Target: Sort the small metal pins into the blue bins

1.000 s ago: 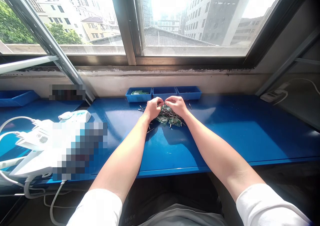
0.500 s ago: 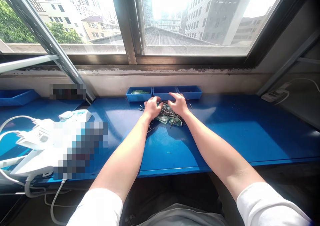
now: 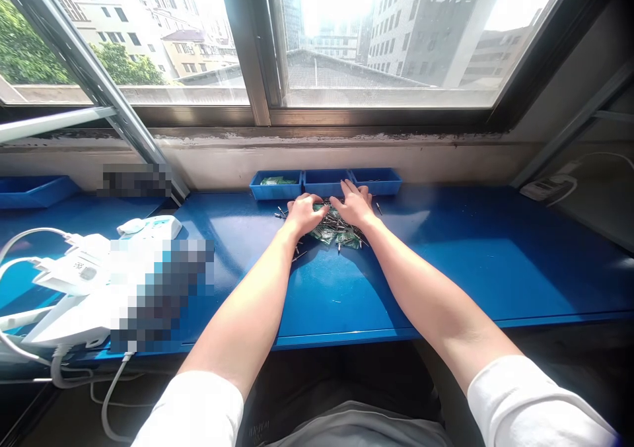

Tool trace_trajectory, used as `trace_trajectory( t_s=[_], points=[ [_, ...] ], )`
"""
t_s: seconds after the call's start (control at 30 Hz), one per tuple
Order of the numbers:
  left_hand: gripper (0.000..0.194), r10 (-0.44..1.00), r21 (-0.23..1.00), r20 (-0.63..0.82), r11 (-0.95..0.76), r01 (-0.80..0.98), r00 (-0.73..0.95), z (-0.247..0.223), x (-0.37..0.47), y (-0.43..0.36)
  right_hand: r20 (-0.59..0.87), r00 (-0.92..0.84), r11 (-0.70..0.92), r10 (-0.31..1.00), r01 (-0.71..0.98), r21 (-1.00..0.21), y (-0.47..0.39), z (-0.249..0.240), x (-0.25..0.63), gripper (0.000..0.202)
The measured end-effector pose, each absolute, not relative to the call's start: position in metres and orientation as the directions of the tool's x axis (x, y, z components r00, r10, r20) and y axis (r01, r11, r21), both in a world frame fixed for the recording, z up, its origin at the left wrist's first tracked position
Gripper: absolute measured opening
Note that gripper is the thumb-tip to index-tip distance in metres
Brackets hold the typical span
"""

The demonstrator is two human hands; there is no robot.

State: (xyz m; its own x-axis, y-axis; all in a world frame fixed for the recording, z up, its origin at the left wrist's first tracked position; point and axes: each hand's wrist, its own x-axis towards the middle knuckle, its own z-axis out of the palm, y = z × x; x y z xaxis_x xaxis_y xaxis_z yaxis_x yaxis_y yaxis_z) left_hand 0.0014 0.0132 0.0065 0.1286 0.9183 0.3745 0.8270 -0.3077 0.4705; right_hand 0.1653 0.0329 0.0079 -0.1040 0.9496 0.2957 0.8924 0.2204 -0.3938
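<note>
A heap of small metal pin-like parts (image 3: 334, 222) lies on the blue table, mixed with small green-and-clear packets (image 3: 324, 236) at its near side. My left hand (image 3: 304, 214) rests at the heap's left edge, thumb apart from the fingers, with nothing visibly held. On the right edge, my right hand (image 3: 355, 206) has its fingers stretched toward the trays and its thumb pointing inward over the parts. Its fingertips overlap the front of the middle blue tray (image 3: 324, 183) in view; whether they touch it I cannot tell. Undersides of both hands are hidden.
The left blue tray (image 3: 257, 193) holds green packets; the right blue tray (image 3: 389, 188) holds a few small bits. White power strips and plugs (image 3: 74, 269) with cables crowd the table's left. A metal shelf post (image 3: 143, 146) stands beside the window. Another blue tray (image 3: 37, 199) sits far left.
My right hand has shifted slightly, its fingers now more extended toward the trays. My left hand has turned a little inward over the heap, and the two thumbs are closer together.
</note>
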Motion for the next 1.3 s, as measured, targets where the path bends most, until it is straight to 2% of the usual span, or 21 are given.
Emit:
trace_trajectory(
  t_s=[0.2,0.3,0.4,0.5,0.6,0.7,1.07,1.3],
  points=[
    [0.033,0.919,0.452,0.37,-0.304,0.838,0.134,0.0048,0.0011,0.0143,0.258,-0.109,0.206,0.96,0.901,-0.383,0.033,0.008,0.1654,0.071],
    [0.031,0.919,0.452,0.37,-0.305,0.838,0.136,0.0034,0.0011,0.0152,0.297,-0.101,0.223,0.949,0.885,-0.408,0.0331,0.0062,0.1646,0.068],
    [0.03,0.919,0.45,0.369,-0.31,0.838,0.141,0.003,0.0013,0.0155,0.395,-0.074,0.255,0.916,0.867,-0.429,0.032,0.0053,0.1627,0.061],
    [0.029,0.922,0.453,0.36,-0.309,0.837,0.146,0.0038,0.0015,0.0149,0.446,-0.111,0.313,0.888,0.856,-0.412,0.0297,0.0057,0.1617,0.044],
    [0.027,0.926,0.452,0.345,-0.31,0.836,0.157,0.0047,0.0014,0.0145,0.375,-0.244,0.384,0.894,0.849,-0.363,0.0272,0.0062,0.1621,0.032],
    [0.026,0.925,0.451,0.34,-0.319,0.833,0.17,0.0047,0.001,0.0148,0.313,-0.323,0.421,0.893,0.845,-0.329,0.0267,0.0057,0.1631,0.031],
    [0.026,0.929,0.438,0.324,-0.315,0.842,0.178,0.0048,0.0007,0.0146,0.374,-0.365,0.504,0.853,0.763,-0.405,0.0312,0.0018,0.1663,0.014],
    [0.025,0.928,0.432,0.324,-0.317,0.844,0.183,0.0046,0.0,0.0153,0.372,-0.411,0.538,0.832,0.761,-0.362,0.0306,0.0019,0.1656,0.016]
  ],
)
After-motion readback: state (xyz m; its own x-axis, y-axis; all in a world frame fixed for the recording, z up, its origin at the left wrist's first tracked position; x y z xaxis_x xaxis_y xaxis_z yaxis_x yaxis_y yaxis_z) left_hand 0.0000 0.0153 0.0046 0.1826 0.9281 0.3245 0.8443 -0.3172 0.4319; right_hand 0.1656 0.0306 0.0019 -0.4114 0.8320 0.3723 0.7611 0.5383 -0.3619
